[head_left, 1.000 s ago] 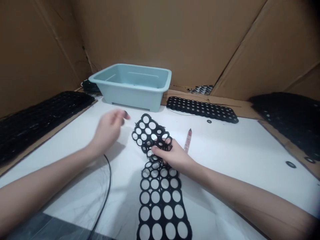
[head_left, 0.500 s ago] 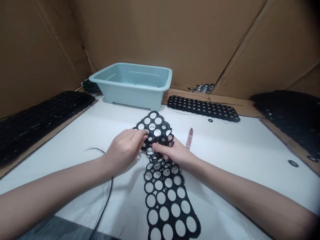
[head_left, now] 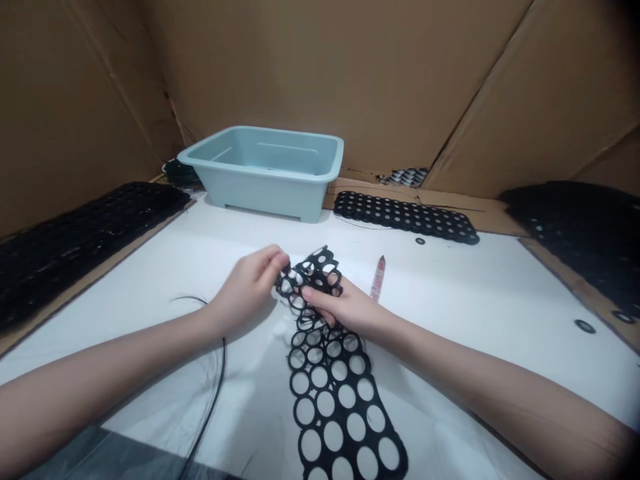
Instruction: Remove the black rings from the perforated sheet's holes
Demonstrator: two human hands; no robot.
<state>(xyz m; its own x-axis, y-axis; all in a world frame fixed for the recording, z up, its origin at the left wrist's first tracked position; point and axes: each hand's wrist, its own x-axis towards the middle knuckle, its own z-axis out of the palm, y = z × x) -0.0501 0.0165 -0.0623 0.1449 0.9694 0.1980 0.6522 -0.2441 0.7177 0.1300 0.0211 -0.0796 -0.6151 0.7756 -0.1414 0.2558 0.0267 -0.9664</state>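
A long black sheet with rows of round holes (head_left: 345, 393) stretches from the front edge up to both my hands. Its far end is bunched and tilted between them. My right hand (head_left: 347, 303) grips the bunched part, thumb on top and fingers underneath. My left hand (head_left: 250, 287) is closed in a pinch at the left edge of that part; a small dark bit shows at its fingertips, and whether it is loose from the sheet I cannot tell. A red-and-clear pointed tube (head_left: 379, 277) lies just beyond my right hand.
A light blue plastic basin (head_left: 265, 193) stands at the back. Stacked black perforated sheets lie at the left (head_left: 90, 233), the right (head_left: 580, 227) and back right (head_left: 405, 217). Small black rings (head_left: 585, 326) are on the white table (head_left: 450, 293). A thin black cord (head_left: 215, 393) runs under my left forearm.
The sheet's far end, spread fairly flat before, has folded and tilted lower. My left hand has shifted slightly left and up, to the sheet's edge. My right hand keeps its hold.
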